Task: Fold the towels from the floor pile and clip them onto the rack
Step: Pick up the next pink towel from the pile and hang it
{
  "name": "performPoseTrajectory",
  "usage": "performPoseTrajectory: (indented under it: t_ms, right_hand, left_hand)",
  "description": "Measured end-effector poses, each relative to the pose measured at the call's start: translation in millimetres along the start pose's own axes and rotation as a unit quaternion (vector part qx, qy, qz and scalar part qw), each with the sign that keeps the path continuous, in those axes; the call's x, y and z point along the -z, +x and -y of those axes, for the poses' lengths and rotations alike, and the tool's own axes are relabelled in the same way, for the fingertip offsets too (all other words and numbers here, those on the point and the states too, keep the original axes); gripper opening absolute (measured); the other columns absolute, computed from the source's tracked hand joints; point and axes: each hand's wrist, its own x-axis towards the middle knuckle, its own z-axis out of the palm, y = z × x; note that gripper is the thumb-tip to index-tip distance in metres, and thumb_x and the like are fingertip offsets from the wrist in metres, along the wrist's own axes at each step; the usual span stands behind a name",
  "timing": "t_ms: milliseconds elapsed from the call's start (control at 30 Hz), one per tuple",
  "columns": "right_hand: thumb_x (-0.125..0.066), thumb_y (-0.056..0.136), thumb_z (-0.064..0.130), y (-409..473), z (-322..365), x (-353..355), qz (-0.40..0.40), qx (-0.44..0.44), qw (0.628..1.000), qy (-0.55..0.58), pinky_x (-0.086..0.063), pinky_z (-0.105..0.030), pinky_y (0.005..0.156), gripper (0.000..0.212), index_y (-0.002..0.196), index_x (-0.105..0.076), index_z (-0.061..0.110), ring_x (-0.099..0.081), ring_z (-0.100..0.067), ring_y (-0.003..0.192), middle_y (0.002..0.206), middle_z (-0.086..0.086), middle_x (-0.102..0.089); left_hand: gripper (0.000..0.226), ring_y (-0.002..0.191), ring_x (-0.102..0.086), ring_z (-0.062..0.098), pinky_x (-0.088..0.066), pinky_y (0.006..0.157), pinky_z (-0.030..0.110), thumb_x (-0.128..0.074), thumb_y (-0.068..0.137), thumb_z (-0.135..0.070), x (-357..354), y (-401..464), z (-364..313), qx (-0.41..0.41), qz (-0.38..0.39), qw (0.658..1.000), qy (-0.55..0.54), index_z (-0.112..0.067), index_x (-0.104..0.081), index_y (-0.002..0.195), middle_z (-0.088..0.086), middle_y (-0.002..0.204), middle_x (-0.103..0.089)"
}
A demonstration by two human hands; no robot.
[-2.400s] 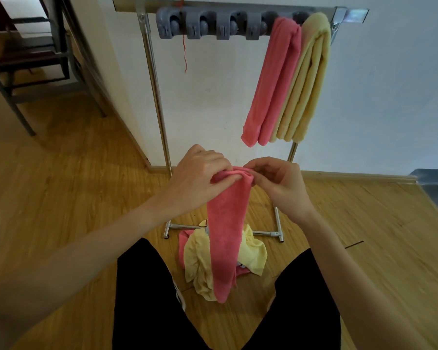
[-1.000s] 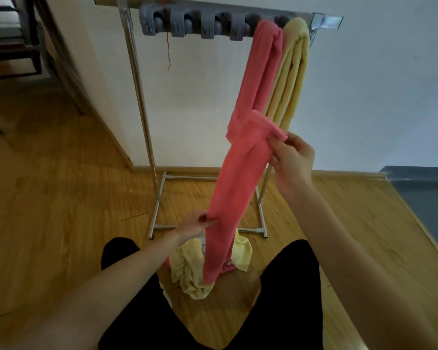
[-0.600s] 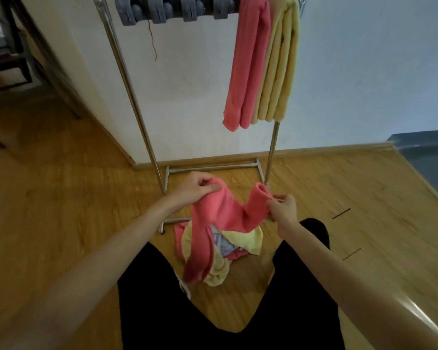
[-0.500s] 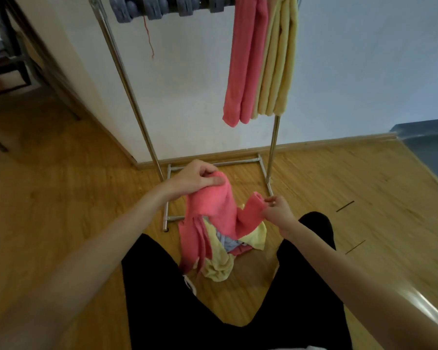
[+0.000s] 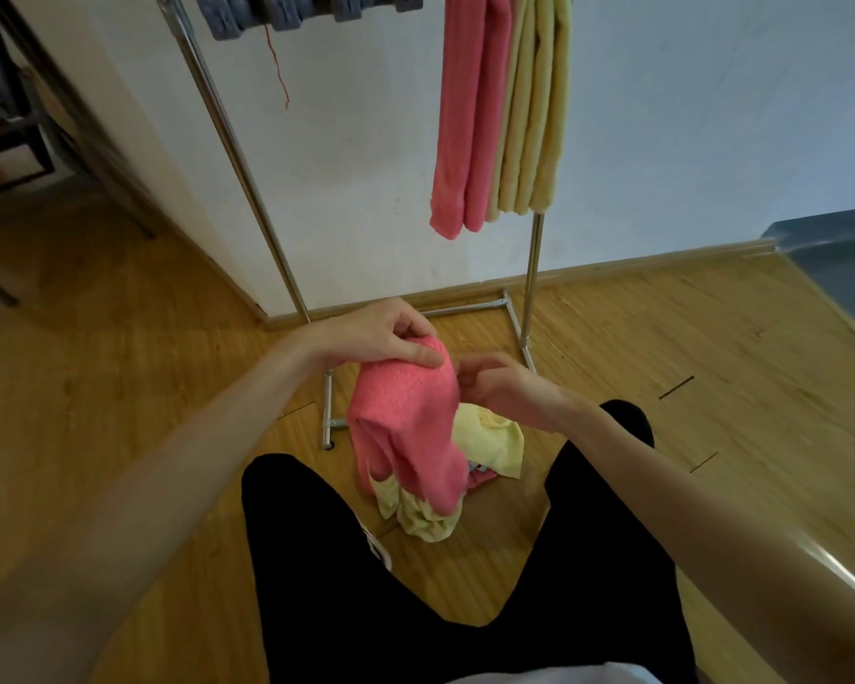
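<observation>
**Third towel in hand, two already hanging**

The pink towel (image 5: 406,417) is being held in the air just above the floor pile (image 5: 465,466), in front of the rack's lower frame. It is bunched and doubled over at the top, with its loose ends drooping down toward the heap; it is not yet looking like a neat fold. The left hand (image 5: 381,338) is gripping the towel's top, thumb pressed on the near face and fingers curled over the far side. The right hand (image 5: 499,387) is sitting just beside the towel's right edge with its fingers curled inward; whether they are pinching a layer of cloth or only touching it I cannot tell, as the towel is hiding the fingertips.

Below, yellow cloth and a bit of pink are lying crumpled in the pile on the wooden floor (image 5: 662,348), so more towels are waiting. Up on the rack (image 5: 248,155), a folded pink towel (image 5: 470,116) and a folded yellow towel (image 5: 534,116) are hanging side by side, touching, at the right end. The grey clips (image 5: 277,12) to their left are standing empty. By my judgement the job is partway along: two are hung, one is being folded, and the rest are still to fold and clip.
</observation>
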Motion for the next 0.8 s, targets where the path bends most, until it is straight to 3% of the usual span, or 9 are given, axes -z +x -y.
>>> performPoseTrajectory:
  t_ms: [100, 233, 300, 400, 533, 633, 700, 800]
  right_hand:
    - [-0.066, 0.085, 0.012, -5.9, 8.7, 1.0, 0.006, 0.002, 0.999, -0.049, -0.051, -0.029, 0.082, 0.02, 0.102, -0.065, 0.001, -0.064, -0.022, 0.094, 0.097, -0.01, -0.068]
    - [-0.068, 0.083, 0.017, -12.3, 19.0, 15.3, -0.021, -0.006, 0.998, -0.059, -0.056, -0.029, 0.081, 0.022, 0.102, -0.067, 0.005, -0.068, -0.024, 0.094, 0.099, -0.009, -0.07]
    - [-0.068, 0.083, 0.02, -15.4, 17.7, 26.1, -0.038, -0.009, 0.997, -0.063, -0.054, -0.031, 0.084, 0.028, 0.104, -0.066, 0.001, -0.068, -0.024, 0.094, 0.099, -0.009, -0.07]
    - [-0.069, 0.081, 0.023, -22.4, 6.2, 41.8, -0.077, -0.019, 0.997, -0.026, -0.051, -0.035, 0.088, 0.04, 0.109, -0.062, -0.006, -0.065, -0.023, 0.093, 0.099, -0.009, -0.068]
    - [-0.07, 0.079, 0.018, -32.7, -2.5, 61.0, -0.167, -0.019, 0.984, 0.056, -0.049, -0.04, 0.093, 0.041, 0.111, -0.061, -0.007, -0.063, -0.029, 0.1, 0.106, -0.016, -0.066]
    - [-0.072, 0.08, 0.017, -32.2, 6.4, 70.6, -0.205, -0.018, 0.979, 0.009, -0.051, -0.042, 0.089, 0.034, 0.106, -0.064, -0.003, -0.063, -0.032, 0.098, 0.103, -0.017, -0.067]
    - [-0.072, 0.081, 0.009, -27.4, 22.0, 78.5, -0.232, 0.007, 0.97, -0.077, -0.053, -0.04, 0.082, 0.024, 0.101, -0.061, 0.002, -0.064, -0.029, 0.089, 0.094, -0.014, -0.067]
    - [-0.067, 0.081, -0.004, -18.6, 58.1, 90.6, -0.208, 0.083, 0.956, -0.192, -0.051, -0.035, 0.076, 0.03, 0.099, -0.05, 0.012, -0.057, -0.016, 0.085, 0.092, -0.007, -0.059]
  left_hand:
    - [0.012, 0.084, -0.067, 0.017, -0.053, 0.069, 0.024, -0.068, 0.086, -0.026, 1.8, 0.9, 6.8, 0.012, 0.003, 1.0, 0.0, -0.016, -0.075, 0.089, 0.009, 0.092, -0.071]
    - [0.045, 0.08, -0.063, 0.034, -0.049, 0.071, 0.037, -0.07, 0.08, -0.044, -2.6, 0.9, 25.1, 0.044, -0.011, 0.999, 0.005, -0.001, -0.071, 0.093, 0.025, 0.092, -0.066]
    - [0.058, 0.068, -0.054, 0.027, -0.042, 0.066, 0.035, -0.069, 0.074, -0.053, -7.5, 0.5, 31.9, 0.067, -0.02, 0.998, -0.002, 0.003, -0.068, 0.086, 0.019, 0.075, -0.059]
    - [0.05, 0.061, -0.051, 0.016, -0.04, 0.067, 0.03, -0.069, 0.072, -0.054, -11.4, 0.5, 47.1, 0.09, -0.034, 0.995, -0.008, -0.005, -0.072, 0.08, 0.001, 0.064, -0.056]
    - [0.056, 0.09, -0.069, 0.02, -0.056, 0.081, 0.035, -0.074, 0.067, -0.06, -8.0, -8.1, 66.8, 0.125, -0.021, 0.991, -0.036, -0.021, -0.071, 0.106, 0.004, 0.102, -0.071]
    - [0.037, 0.099, -0.066, 0.021, -0.055, 0.085, 0.038, -0.068, 0.084, -0.032, 0.7, -8.3, 69.0, 0.1, -0.043, 0.989, -0.097, -0.026, -0.057, 0.119, 0.005, 0.116, -0.064]
    - [0.031, 0.109, -0.06, 0.02, -0.048, 0.093, 0.038, -0.055, 0.094, -0.011, 10.4, -4.2, 57.7, 0.053, -0.079, 0.993, -0.075, -0.029, -0.054, 0.12, -0.005, 0.126, -0.056]
    - [0.032, 0.099, -0.056, 0.004, -0.04, 0.09, 0.021, -0.042, 0.094, 0.007, 29.8, 6.0, 24.3, -0.005, -0.112, 0.994, -0.01, -0.017, -0.06, 0.106, -0.006, 0.109, -0.06]
